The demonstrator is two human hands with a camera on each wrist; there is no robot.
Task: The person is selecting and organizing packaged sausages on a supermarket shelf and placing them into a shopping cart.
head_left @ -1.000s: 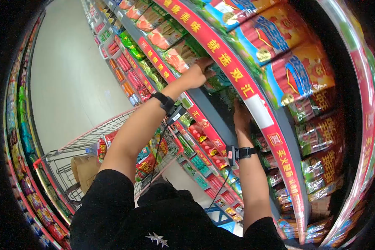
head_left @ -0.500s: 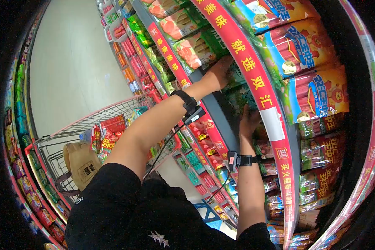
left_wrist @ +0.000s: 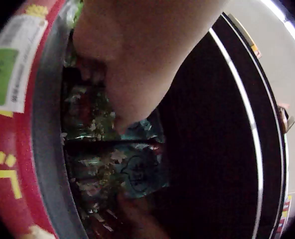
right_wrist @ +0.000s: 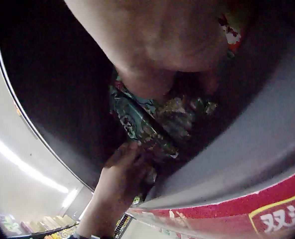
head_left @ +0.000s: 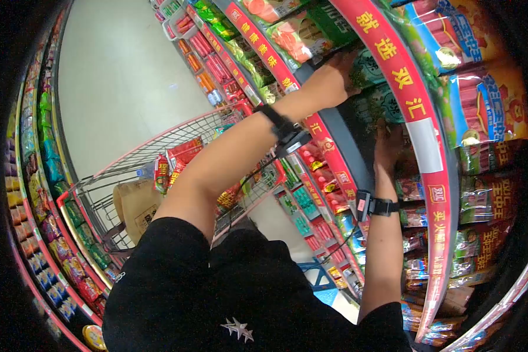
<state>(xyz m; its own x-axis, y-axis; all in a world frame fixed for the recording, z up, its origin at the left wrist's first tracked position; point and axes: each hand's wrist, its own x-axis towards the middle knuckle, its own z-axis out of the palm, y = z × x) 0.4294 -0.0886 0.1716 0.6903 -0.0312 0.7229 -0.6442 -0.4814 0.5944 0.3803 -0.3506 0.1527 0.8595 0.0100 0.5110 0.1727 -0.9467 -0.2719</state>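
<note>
Two dark green and teal packets lie side by side on the shelf, the upper packet [head_left: 366, 67] by my left hand [head_left: 328, 83] and the lower packet [head_left: 387, 102] by my right hand [head_left: 388, 149]. In the left wrist view, my left thumb lies on the upper packet [left_wrist: 90, 117] and the fingers bend over its far edge. My right fingertips meet the edge of the lower packet [left_wrist: 142, 172]. The right wrist view shows my right hand [right_wrist: 162, 50] bent down over the packets, its grip partly hidden in shadow.
A red shelf strip [head_left: 387, 50] runs close above my hands, and the grey shelf edge [head_left: 343, 135] below them. Green sausage packs [head_left: 305, 35] stand beyond my left hand. A wire cart [head_left: 158, 141] holds a paper bag [head_left: 135, 205] and red packs [head_left: 185, 152].
The head view has shifted, so the shelf and both arms appear farther right. My left hand has drawn back toward the upper packet's edge, and more of both packets shows between my hands.
</note>
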